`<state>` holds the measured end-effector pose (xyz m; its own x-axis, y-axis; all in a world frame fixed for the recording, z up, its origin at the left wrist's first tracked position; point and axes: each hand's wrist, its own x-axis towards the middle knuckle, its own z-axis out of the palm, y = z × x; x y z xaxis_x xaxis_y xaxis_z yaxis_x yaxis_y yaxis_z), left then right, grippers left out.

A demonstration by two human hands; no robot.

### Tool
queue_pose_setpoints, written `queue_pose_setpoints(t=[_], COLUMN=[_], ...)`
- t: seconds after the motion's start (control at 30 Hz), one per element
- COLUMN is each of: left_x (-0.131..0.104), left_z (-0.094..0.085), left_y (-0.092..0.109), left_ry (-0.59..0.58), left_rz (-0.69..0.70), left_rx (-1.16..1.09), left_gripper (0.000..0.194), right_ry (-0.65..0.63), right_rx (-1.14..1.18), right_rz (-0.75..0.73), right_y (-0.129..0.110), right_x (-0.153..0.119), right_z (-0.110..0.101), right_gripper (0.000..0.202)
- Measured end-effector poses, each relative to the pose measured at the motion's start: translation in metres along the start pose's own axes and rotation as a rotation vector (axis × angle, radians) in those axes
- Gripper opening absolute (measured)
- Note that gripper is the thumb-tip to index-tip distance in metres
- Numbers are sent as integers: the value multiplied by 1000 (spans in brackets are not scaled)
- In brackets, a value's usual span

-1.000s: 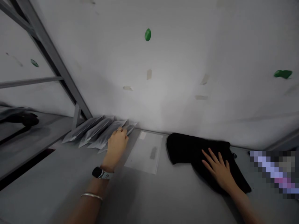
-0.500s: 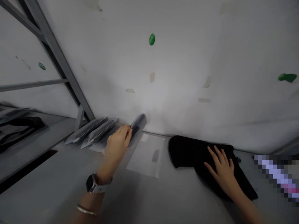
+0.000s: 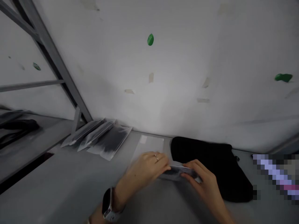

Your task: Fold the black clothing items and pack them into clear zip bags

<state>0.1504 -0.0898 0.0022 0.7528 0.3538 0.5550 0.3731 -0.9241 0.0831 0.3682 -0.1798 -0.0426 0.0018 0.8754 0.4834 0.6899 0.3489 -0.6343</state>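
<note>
Between my two hands is a clear plastic bag (image 3: 175,171) with something dark inside, held above the front of the table. My left hand (image 3: 149,166), with a ring and a watch, grips its left end. My right hand (image 3: 202,179) pinches the other end between thumb and fingers. Behind my left hand a flat clear bag with a white label (image 3: 150,143) lies on the table, partly covered by that hand. A black cloth item (image 3: 207,165) lies spread out to the right, just beyond my right hand.
Several clear bags with dark contents (image 3: 114,138) lean in an overlapping row at the back left. A white wall (image 3: 177,62) rises behind the grey table (image 3: 77,183). A metal frame (image 3: 58,62) stands at left, with black straps (image 3: 21,126) beyond it.
My left hand has brought one bag from the row at left to the middle, above the table front. My right hand has left the black cloth and taken the bag's right end.
</note>
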Motion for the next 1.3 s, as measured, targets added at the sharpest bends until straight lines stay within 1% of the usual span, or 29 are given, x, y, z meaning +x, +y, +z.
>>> queue_pose_setpoints(t=[0.07,0.13,0.23,0.33,0.43,0.5,0.57,0.63,0.67,0.73,0.8,0.9,0.97,1.03,1.1,1.2,1.3], left_x=[0,1,3,5,4,4,5,7,8,10,10,9,9,10,11,13,13], left_z=[3,8,18,26,31,32,32,30,29,26,23,20,20,20,19,16,12], left_y=[-8,-17,-25,-28,-31,-31,-27,-18,-13,-2,8,16,17,14,7,-7,-21], left_ry=[19,55,119,154,185,222,262,275,266,224,176,125,97,76,83,162,243], left_rz=[-140,-325,-562,-726,-824,-849,-858,-832,-797,-703,-598,-479,-458,-487,-536,-633,-715], left_rx=[-145,-334,-643,-921,-1073,-1097,-1086,-1067,-1060,-1041,-1005,-933,-904,-893,-889,-886,-894], left_gripper=[17,13,10,13,16,16,15,14,13,11,8,8,10,9,8,10,13], right_ry=[59,114,142,151,174,214,274,320,322,288,252,279,307,334,352,341,295], right_rx=[67,86,80,57,-9,-128,-315,-489,-538,-548,-472,-347,-327,-340,-366,-411,-425], right_rz=[64,104,128,137,132,80,-19,-135,-190,-276,-321,-333,-341,-337,-327,-267,-179], right_y=[3,6,9,12,16,18,17,10,5,-11,-28,-48,-52,-49,-41,-23,-4], right_x=[-1,-1,1,2,1,0,-1,0,0,3,7,14,18,20,22,23,23], right_z=[-5,-11,-17,-20,-19,-18,-17,-15,-14,-10,-3,9,14,15,10,-4,-20], right_gripper=[15,15,16,17,18,20,26,33,35,35,29,13,13,14,15,14,12])
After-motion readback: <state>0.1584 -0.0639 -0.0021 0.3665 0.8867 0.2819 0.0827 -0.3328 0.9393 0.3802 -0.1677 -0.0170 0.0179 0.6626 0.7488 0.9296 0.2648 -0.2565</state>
